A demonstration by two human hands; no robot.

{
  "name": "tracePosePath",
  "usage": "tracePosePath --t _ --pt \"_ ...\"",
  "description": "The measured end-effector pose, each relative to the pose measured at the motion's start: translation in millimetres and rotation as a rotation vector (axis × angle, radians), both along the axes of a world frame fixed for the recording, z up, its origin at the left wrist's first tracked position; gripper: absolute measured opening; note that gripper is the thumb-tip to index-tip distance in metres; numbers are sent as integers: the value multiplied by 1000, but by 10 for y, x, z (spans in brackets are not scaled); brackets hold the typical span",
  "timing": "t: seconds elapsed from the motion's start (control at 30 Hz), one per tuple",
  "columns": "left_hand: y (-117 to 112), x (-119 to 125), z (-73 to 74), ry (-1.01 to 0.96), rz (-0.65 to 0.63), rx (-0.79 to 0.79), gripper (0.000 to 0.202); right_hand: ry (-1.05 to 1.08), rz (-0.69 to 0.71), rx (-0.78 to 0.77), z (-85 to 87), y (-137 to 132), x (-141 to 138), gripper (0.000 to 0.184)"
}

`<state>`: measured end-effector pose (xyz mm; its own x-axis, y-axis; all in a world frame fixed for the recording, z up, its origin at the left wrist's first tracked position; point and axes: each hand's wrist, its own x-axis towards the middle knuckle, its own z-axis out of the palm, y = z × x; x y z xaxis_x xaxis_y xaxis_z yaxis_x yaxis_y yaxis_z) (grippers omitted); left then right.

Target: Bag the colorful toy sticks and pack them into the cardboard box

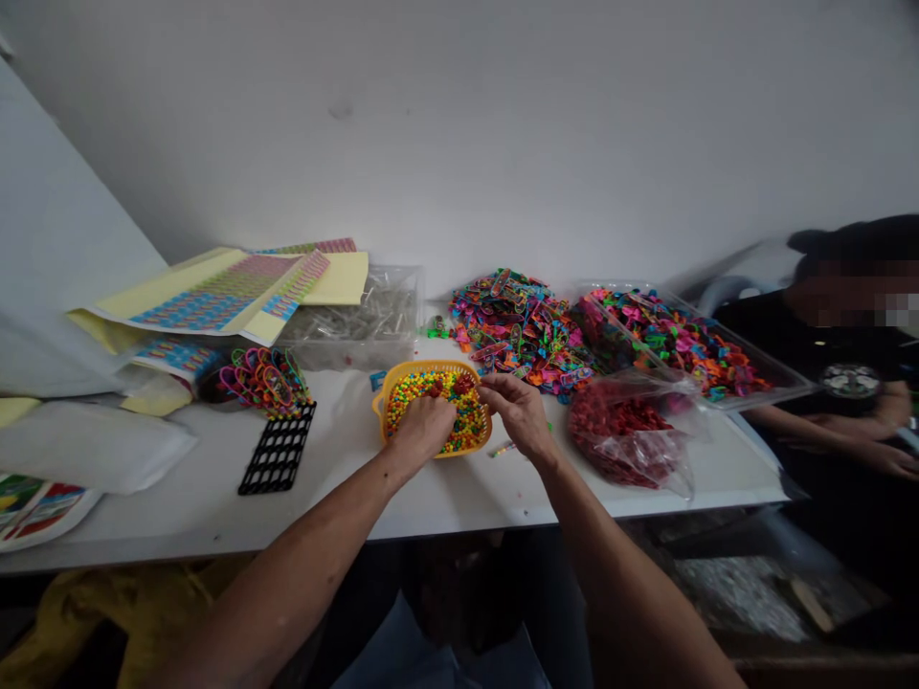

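A yellow basket (pixel 383 391) full of small multicoloured beads stands on the white table (pixel 445 498) in front of me. My left hand (pixel 423 426) rests in the beads with its fingers curled; what they hold is hidden. My right hand (pixel 515 411) hovers at the basket's right rim, fingers pinched near a small red piece (pixel 463 383) lying on the beads. Whether it grips anything is unclear.
A black grid tray (pixel 278 450) and coloured loops (pixel 262 375) lie to the left under yellow sticker sheets (pixel 215 292). A clear box (pixel 366 325), a heap of bright clips (pixel 521 330), a clear tray (pixel 786 388) and a bag of red parts (pixel 624 435) lie behind and right. Another person (pixel 847 383) sits far right.
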<state>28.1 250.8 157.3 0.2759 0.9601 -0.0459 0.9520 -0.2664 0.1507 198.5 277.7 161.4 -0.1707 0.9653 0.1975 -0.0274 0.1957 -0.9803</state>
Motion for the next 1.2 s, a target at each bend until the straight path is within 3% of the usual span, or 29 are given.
tracePosePath --t 0.23,0.43,0.53,0.7,0.9,1.2 --pt "4 -289 -108 -171 56 35 20 -16 12 7 -17 -77 55 36" --pt "-47 -430 -119 -780 9 -41 21 -6 17 16 -91 -94 -2 29" --pt "-78 -446 -96 -911 -28 -79 23 25 35 7 -106 -99 -58 24" --pt "-104 -445 -95 -944 -25 -70 25 -15 81 26 -125 -108 -112 20" --pt "-94 -452 -195 -956 -19 -62 36 -142 83 54 -172 -121 -117 21" --pt "-125 -404 -265 -856 -29 66 26 -292 19 169 -179 -153 -143 17"
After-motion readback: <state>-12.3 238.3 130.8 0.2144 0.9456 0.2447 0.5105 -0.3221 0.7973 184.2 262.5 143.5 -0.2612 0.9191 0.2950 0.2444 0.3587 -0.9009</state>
